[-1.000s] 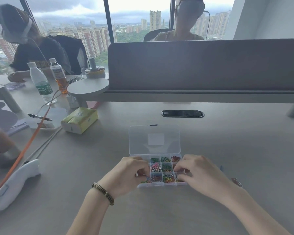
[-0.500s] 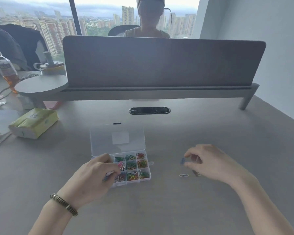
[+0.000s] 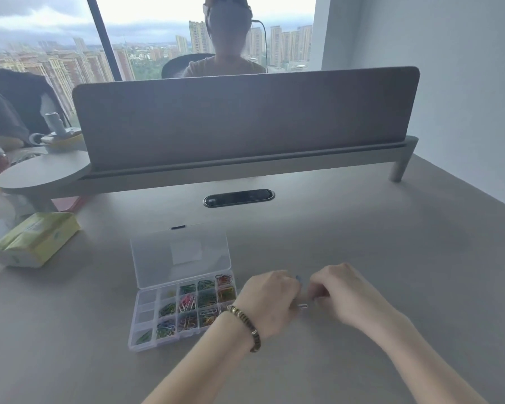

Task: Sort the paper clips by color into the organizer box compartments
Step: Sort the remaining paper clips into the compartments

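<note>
The left hand (image 3: 270,301), with a dark beaded bracelet (image 3: 244,326) at its wrist, lay knuckles-up on the grey surface (image 3: 362,234), its fingers curled under toward the right hand (image 3: 340,293). The right hand faced it, also curled, fingertips tucked down. Whether either hand actually pinched anything could not be told, since the fingertips were hidden beneath the knuckles. In the narrow gap between the two hands a small blue paper clip (image 3: 298,278) showed at the far side, close to the left hand's fingers; contact was unclear. At the near side of the same gap a small white paper clip (image 3: 303,306) lay flat on the surface, just beside the left hand.

Just to the left of the left hand sat the clear plastic organizer box (image 3: 137,322), its transparent hinged lid (image 3: 181,255) thrown open and lying flat beyond it. Its compartments held sorted paper clips (image 3: 187,303) in green, red, yellow, pink, white and mixed colours; the leftmost column was mostly bare.

Farther left lay a yellow-green soft pack of tissues (image 3: 35,239). Beyond both hands a black oval cable grommet (image 3: 238,197) was set in the surface, and behind it stood a grey felt divider panel (image 3: 245,118).
</note>
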